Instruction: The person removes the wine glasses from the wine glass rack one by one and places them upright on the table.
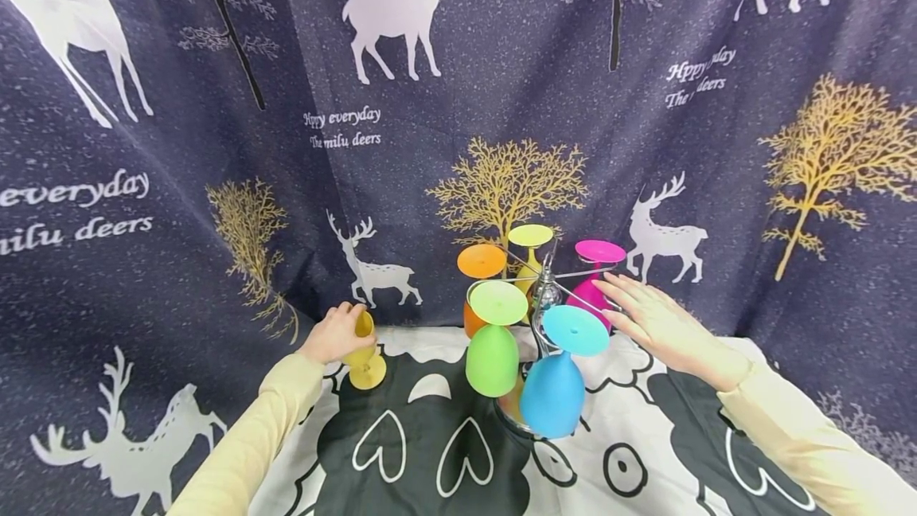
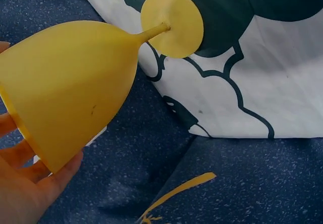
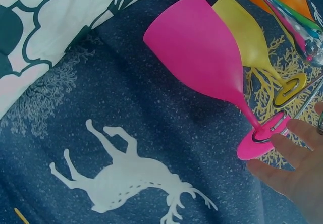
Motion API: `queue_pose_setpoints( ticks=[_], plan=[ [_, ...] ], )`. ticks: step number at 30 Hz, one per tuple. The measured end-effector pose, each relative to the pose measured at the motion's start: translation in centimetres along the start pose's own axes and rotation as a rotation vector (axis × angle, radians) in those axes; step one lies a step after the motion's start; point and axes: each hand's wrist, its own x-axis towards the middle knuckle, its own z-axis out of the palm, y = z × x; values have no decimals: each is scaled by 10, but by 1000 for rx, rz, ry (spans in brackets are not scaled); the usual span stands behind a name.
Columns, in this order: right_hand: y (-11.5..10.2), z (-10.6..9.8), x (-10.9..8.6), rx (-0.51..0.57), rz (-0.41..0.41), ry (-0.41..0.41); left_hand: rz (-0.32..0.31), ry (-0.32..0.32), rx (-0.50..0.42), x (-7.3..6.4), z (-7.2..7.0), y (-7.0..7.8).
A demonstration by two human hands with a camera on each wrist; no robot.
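Observation:
At the left of the head view my left hand (image 1: 331,334) grips a yellow goblet (image 1: 360,356) by its bowl near the rim. The goblet is upright, its round foot low over the cloth; in the left wrist view fingers wrap the bowl (image 2: 75,77). My right hand (image 1: 655,329) is beside a metal goblet rack (image 1: 547,293), fingers extended. In the right wrist view its fingertips are right at the foot of a pink goblet (image 3: 199,50), which hangs upside down in a rack loop.
Also upside down on the rack are a blue goblet (image 1: 553,396), a green goblet (image 1: 492,361), an orange goblet (image 1: 473,321) and another yellow goblet (image 3: 245,30). A black-and-white patterned cloth (image 1: 423,428) covers the table. Behind it hangs a dark blue deer-print curtain (image 1: 458,102).

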Motion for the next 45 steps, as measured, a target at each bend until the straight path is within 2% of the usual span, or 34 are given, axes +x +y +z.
queue_pose_setpoints(
  ticks=[3,6,8,12,15,19,22,26,28,29,33,35,37,42,45],
  plan=[
    [-1,1,0,30,64,-19,-22,-33,-9,1,0,-4],
    [-1,2,0,27,58,-36,-46,-59,-13,1,2,-8],
    [0,2,0,11,18,-39,-54,-62,-11,2,3,-11],
    [0,2,-1,20,59,-43,-67,-55,-12,3,4,-13],
    [0,1,-1,15,35,-31,-92,-58,-12,3,6,-14],
    [-1,-2,-2,50,98,-70,-123,-65,-19,9,11,-15],
    [-1,-3,-3,63,171,-83,-144,-47,-21,13,18,-16],
    [1,-1,-2,-3,26,-26,-152,-25,-7,15,26,-18],
    [0,-1,-1,-4,23,-32,-151,-21,11,13,29,-20],
    [-1,-1,-1,9,48,-46,-152,-20,15,13,31,-21],
    [-5,-2,1,109,246,-130,-165,0,22,10,34,-25],
    [-6,-3,2,136,293,-140,-167,6,16,9,35,-26],
    [-5,-3,2,117,241,-125,-163,11,14,9,35,-26],
    [-1,-1,0,11,-3,-24,-164,-5,16,12,34,-25],
    [0,0,0,-3,-45,3,-184,-28,6,13,34,-26]
  ],
)
